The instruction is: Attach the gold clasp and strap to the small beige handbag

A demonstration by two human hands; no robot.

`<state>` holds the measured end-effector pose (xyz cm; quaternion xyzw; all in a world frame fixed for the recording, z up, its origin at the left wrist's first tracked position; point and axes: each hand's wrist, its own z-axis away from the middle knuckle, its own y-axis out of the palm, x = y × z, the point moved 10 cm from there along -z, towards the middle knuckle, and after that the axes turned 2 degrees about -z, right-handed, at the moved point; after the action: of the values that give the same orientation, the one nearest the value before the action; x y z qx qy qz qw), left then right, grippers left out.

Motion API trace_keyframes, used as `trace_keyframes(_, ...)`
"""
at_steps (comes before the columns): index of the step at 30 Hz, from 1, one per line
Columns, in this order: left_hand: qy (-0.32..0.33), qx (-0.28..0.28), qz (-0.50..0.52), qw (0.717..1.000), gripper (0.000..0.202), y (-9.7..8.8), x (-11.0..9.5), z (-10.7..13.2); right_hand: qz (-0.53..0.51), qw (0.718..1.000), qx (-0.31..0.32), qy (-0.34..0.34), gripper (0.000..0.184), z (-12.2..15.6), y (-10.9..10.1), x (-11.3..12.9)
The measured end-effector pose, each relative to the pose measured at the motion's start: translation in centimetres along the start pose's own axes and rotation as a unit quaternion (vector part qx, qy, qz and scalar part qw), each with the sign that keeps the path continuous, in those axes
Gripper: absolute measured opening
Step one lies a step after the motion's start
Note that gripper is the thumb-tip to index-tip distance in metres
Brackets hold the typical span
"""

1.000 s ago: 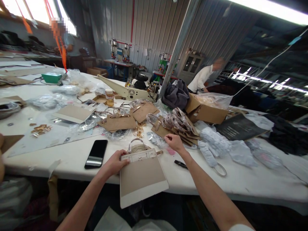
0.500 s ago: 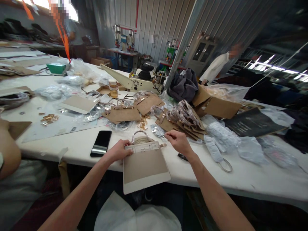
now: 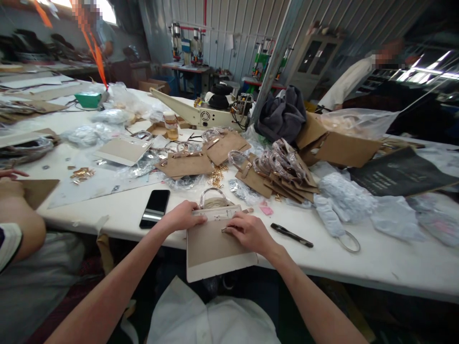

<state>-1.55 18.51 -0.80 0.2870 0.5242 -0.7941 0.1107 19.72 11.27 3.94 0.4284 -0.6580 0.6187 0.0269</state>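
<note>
A flat tan and white bag panel [image 3: 211, 251] lies over the near edge of the white table [image 3: 118, 220], with a wrapped loop handle [image 3: 214, 198] at its top. My left hand [image 3: 182, 216] grips the panel's upper left corner. On the panel's upper middle rests my right hand [image 3: 249, 232], pinching a small metal piece between thumb and fingers. A black phone [image 3: 155, 208] lies left of my left hand. A black cutter tool [image 3: 291, 235] lies right of my right hand.
Brown panels with wrapped handles [image 3: 276, 174] are piled behind, beside gold fittings [image 3: 217, 177] and plastic bags [image 3: 344, 200]. Another person's arm [image 3: 16, 215] rests at the left edge. A person in white [image 3: 349, 81] stands far right. A white machine arm [image 3: 193, 112] and cardboard box [image 3: 333, 145] sit behind.
My right hand has come back from the pile of wrapped parts onto the panel, now with a small metal piece. The left hand stays on the panel's corner. The view has shifted down.
</note>
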Motion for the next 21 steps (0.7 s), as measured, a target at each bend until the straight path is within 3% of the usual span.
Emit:
trace_keyframes(5, -0.039, -0.026, -0.059, 0.997, 0.041, -0.3, -0.3, -0.2, -0.114, 0.993, -0.039, 0.0, 0.011, -0.1, -0.5, 1.0)
trace_keyframes(11, -0.011, -0.034, -0.067, 0.997, 0.038, -0.1, -0.9, -0.7, -0.125, 0.989, -0.064, 0.038, 0.013, 0.7, 1.6, 0.5)
trace_keyframes(16, -0.004, -0.003, -0.002, 1.0, 0.039, -0.2, -1.3, -1.1, -0.18, 0.975, -0.128, 0.024, 0.014, 1.5, 2.0, 0.5)
trace_keyframes(19, -0.018, -0.001, 0.056, 0.998, 0.049, -0.7, -0.9, -1.4, -0.231, 0.962, -0.14, 0.027, 0.012, 1.5, 1.8, 0.1)
trace_keyframes(21, -0.045, 0.033, 0.122, 0.991, 0.06, -0.2, -0.4, -1.6, -0.26, 0.954, -0.144, 0.035, 0.011, 1.5, 1.7, -0.3)
